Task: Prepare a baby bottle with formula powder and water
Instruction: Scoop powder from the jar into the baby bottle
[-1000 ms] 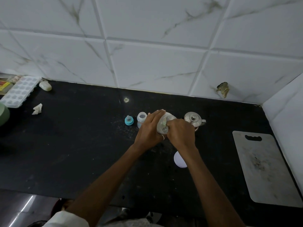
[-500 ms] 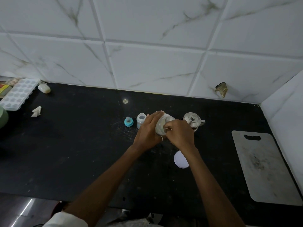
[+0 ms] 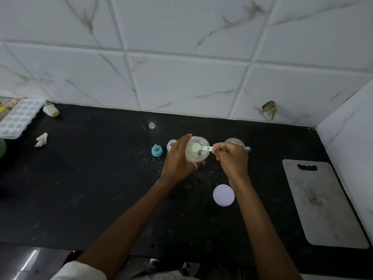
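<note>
My left hand (image 3: pixel 177 160) grips an open clear jar of white formula powder (image 3: pixel 196 156), tilted toward me on the black counter. My right hand (image 3: pixel 232 158) pinches the handle of a pale green scoop (image 3: pixel 198 147), whose bowl sits over the jar's mouth with powder in it. The small open baby bottle (image 3: pixel 171 144) stands just left of my left hand, partly hidden by it. Its blue teat ring (image 3: pixel 157 150) lies further left. The jar's white lid (image 3: pixel 223 195) rests on the counter near my right forearm.
A small steel kettle (image 3: pixel 235 142) stands behind my right hand. A grey cutting board (image 3: pixel 323 203) lies at the right. An ice tray (image 3: pixel 19 117), a soap bar (image 3: pixel 50 111) and crumpled paper (image 3: pixel 42 139) sit at far left. The tiled wall runs behind.
My right hand has drawn back to the right out of the jar, lifting the green scoop into sight over the jar's mouth. My left hand keeps its hold on the jar.
</note>
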